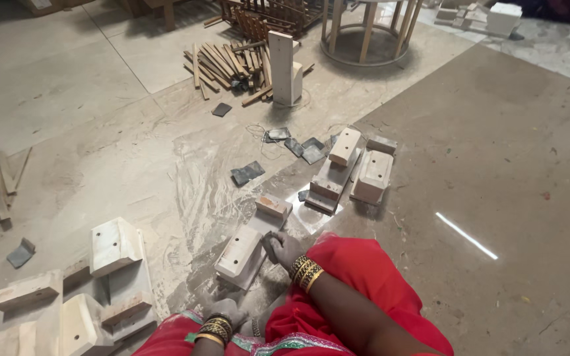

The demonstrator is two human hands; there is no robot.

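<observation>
Our right hand (282,248) grips the near wooden block (239,256) on the floor (100,151) while our left hand (225,310) rests curled, holding nothing.

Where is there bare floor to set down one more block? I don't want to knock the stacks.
Free: the brown floor right of the pale wooden block stack, and the grey tiles left of the thin wood strips. Crowded: around the right hand and the pale blocks at bottom left.
</observation>
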